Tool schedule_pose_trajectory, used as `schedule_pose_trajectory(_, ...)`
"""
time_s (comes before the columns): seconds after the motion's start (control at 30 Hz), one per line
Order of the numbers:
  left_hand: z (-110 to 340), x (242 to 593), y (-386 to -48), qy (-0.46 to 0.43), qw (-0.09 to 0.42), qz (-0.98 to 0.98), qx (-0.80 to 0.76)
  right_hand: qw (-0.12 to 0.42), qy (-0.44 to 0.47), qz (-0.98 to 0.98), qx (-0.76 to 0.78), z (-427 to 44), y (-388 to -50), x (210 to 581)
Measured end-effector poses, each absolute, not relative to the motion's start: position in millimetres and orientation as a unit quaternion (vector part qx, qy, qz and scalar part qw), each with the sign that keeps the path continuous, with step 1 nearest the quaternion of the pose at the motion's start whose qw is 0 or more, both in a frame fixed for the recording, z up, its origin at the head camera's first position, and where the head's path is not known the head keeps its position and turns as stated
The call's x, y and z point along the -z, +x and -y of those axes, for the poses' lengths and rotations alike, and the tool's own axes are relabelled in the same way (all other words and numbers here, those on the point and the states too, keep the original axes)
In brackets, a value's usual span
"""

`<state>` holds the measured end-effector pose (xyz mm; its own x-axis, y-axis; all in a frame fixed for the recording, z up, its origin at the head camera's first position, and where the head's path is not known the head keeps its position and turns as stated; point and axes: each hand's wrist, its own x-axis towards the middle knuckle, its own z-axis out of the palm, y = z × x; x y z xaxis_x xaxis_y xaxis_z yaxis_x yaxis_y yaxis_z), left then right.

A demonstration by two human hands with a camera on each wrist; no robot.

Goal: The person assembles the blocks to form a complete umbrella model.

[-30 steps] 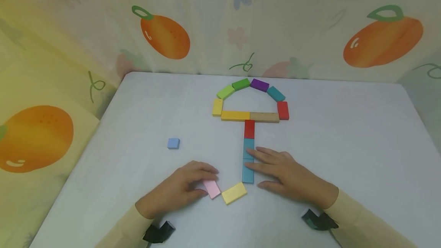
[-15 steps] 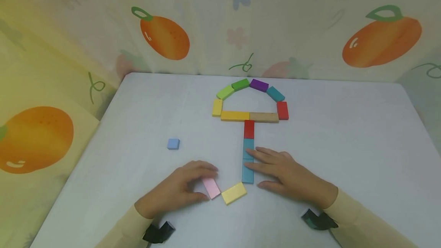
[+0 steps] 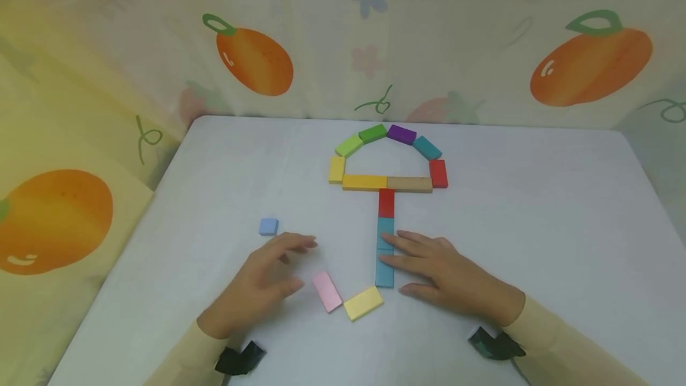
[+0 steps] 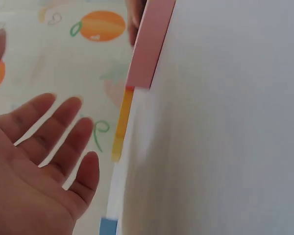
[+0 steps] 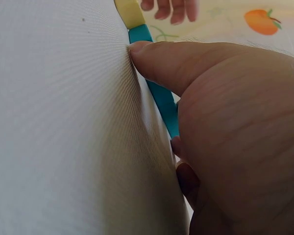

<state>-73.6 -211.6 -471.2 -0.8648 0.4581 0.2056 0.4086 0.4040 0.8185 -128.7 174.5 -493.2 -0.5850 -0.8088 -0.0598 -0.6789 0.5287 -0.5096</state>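
Note:
My left hand [image 3: 254,288] hovers left of the pink block [image 3: 327,292], fingers spread and holding nothing. In the left wrist view the pink block [image 4: 149,46] stands apart from those loose fingers [image 4: 71,142]. The pink block's lower corner meets a pale yellow block [image 3: 364,303], forming a shallow hook. My right hand [image 3: 450,276] rests beside the column, its fingertips on two teal blocks [image 3: 384,270]. Above them lies a red block [image 3: 386,203], under a bar of an orange-yellow block [image 3: 364,182] and a tan block [image 3: 409,184].
Over the bar arches a row of blocks: yellow [image 3: 336,170], lime [image 3: 349,145], green [image 3: 372,133], purple [image 3: 402,134], teal [image 3: 427,148] and red [image 3: 438,173]. A small blue block [image 3: 268,226] lies alone beyond my left hand. A fruit-print cloth [image 3: 455,34] hangs behind the white table [image 3: 536,207].
My left hand has let go of the pink block and moved up and left toward the small blue block. The right hand stays at the teal blocks.

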Motion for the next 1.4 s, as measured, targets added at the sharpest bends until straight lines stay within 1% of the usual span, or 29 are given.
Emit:
schedule_pose_trajectory(0.03,214,469,-75,0.258,0.013,-0.838,-0.482,0.147,-0.432,-0.861,0.224,-175,-129,493)
schedule_pose_trajectory(0.2,233,462,-83,0.247,-0.018,-0.834,-0.493,0.146,-0.434,-0.857,0.234,-175,-128,496)
schedule_pose_trajectory(0.43,258,464,-101,0.222,-0.049,-0.818,-0.528,0.142,-0.435,-0.858,0.233,-174,-127,496)
schedule_pose_trajectory(0.57,270,467,-110,0.19,-0.068,-0.814,-0.544,0.144,-0.435,-0.857,0.236,-173,-127,496)
schedule_pose_trajectory(0.77,282,478,-116,0.135,-0.043,-0.816,-0.56,0.144,-0.434,-0.858,0.235,-174,-127,497)
schedule_pose_trajectory(0.87,285,484,-118,0.13,-0.029,-0.816,-0.563,0.142,-0.434,-0.858,0.234,-175,-127,497)
schedule_pose_trajectory(1.03,287,491,-121,0.131,-0.02,-0.825,-0.549,0.138,-0.436,-0.858,0.232,-176,-127,496)
schedule_pose_trajectory(1.27,286,494,-123,0.085,0.016,-0.854,-0.514,0.133,-0.437,-0.86,0.227,-176,-128,496)
schedule_pose_trajectory(1.4,287,497,-124,0.08,0.025,-0.875,-0.477,0.134,-0.436,-0.86,0.229,-176,-128,496)
